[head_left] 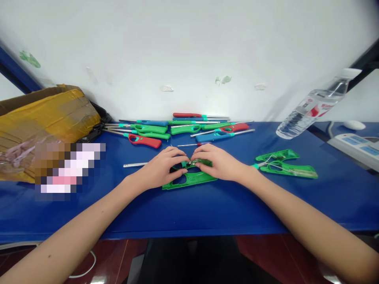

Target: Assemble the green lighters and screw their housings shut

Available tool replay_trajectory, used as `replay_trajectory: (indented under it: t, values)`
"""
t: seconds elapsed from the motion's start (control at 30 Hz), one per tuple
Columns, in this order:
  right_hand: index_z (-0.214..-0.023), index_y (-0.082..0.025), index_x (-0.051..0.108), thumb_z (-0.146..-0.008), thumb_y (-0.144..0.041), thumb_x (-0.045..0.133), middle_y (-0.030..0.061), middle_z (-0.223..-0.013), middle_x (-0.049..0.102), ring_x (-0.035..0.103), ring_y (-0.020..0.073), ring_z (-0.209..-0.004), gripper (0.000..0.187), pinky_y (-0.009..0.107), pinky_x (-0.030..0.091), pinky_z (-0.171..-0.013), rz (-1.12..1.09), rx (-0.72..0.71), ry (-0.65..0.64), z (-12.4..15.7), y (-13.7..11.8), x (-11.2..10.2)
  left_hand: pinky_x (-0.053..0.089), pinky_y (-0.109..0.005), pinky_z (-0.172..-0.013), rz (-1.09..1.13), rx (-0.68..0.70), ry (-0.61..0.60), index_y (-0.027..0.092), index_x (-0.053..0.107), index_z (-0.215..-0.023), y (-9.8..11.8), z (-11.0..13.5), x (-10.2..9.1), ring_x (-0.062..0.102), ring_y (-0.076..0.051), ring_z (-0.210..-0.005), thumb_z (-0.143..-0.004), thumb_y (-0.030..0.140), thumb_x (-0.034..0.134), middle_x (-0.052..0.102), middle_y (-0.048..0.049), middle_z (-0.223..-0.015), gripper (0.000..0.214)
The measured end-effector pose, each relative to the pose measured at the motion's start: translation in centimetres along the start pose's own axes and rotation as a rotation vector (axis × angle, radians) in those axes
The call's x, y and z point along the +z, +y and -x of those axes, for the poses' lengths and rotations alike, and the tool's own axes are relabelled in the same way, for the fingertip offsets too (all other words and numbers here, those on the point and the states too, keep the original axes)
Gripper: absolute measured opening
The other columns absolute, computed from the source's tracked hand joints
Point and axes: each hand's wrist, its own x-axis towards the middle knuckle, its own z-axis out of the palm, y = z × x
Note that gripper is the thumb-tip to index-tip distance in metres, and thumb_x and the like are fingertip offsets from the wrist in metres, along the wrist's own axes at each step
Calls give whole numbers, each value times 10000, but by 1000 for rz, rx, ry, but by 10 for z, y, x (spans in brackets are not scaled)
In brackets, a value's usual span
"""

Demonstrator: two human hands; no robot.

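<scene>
Forearms first, coming in low from both sides of the bottom edge and meeting at the middle of the blue table (pixel 207 213). The left hand (pixel 166 167) and the right hand (pixel 220 161) are both clamped on one green lighter body (pixel 189 179): fingers curl over its top edge, thumbs tuck in underneath, and the fingertips almost meet over a small teal piece at the centre. The lighter lies flat on the table, just in front of the person. It looks light and stiff, thin moulded plastic that could flex or crack under a hard squeeze, with small loose-looking parts under the fingertips. The broad handle loop seems the safest place to hold it, not the thin metal tube (pixel 134 165). Its long axis runs across the table, side to side, tube end pointing to the person's left, handle end to the right, tilted a touch away on the right. Moving outward: an opened green shell (pixel 284 165) lies near the right wrist. Behind the hands is a pile of lighters (pixel 183 128) in green, red and blue against the wall. A taped cardboard box (pixel 44 118) sits far left, and a water bottle (pixel 314 106) and a power strip (pixel 355 146) far right.
</scene>
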Motion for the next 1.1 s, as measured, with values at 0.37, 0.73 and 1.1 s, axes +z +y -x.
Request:
replay_trajectory:
  t: [0.37,0.73,1.1]
  values:
    - [-1106,-213,716,-927,-236,569,109,-1156,674,617,265,-1090,233,453,500,-973,5,17,0,0,0,1,468,-426,-988,-15,-26,27,224,689,-1190,-6,1,2,530,-252,-1132,-954,353,582,617,-101,-1204,289]
    - [-1118,-169,691,-926,-242,576,123,-1127,686,629,255,-1052,236,437,512,-952,-24,-12,25,-1,0,4,494,-396,-982,11,-63,69,212,608,-1294,-10,4,-5,572,-245,-1132,-940,401,591,631,-102,-1225,402]
    - [-1119,-183,703,-956,-249,528,114,-1116,692,656,238,-988,248,392,535,-868,51,-41,1,-1,-2,5,482,-404,-969,-45,-59,-25,228,669,-1230,-16,10,-14,586,-236,-1075,-954,436,566,647,-88,-1175,361]
